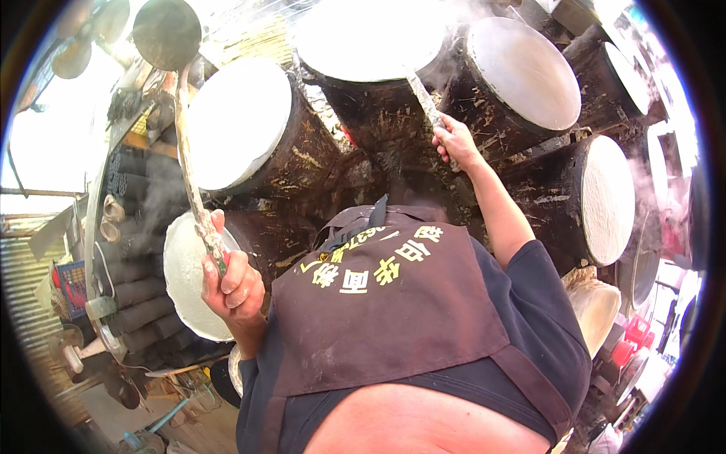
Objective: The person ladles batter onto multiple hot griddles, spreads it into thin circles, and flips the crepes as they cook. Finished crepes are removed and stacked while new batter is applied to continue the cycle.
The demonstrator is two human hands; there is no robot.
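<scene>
My left hand [231, 278] is closed round a long, flour-crusted stick [185, 144] with a dark round disc [166, 32] at its top end; it is beside a white-coated round pan surface [189, 287] at the lower left. My right hand [452, 142] grips a shorter whitish stick [422, 97], whose far end reaches the glaring white top of the upper middle drum [363, 106]. A white-topped drum [238, 121] stands between the two sticks. Steam rises near the tops. My brown apron fills the lower middle.
More sooty drums with pale tops [522, 68] [605, 200] ring me on the right, one smaller at the far upper right [624, 79]. Stacked dark cylinders [136, 250], a corrugated sheet [30, 287] and assorted tools lie to the left. Red plastic items [635, 340] sit at the lower right.
</scene>
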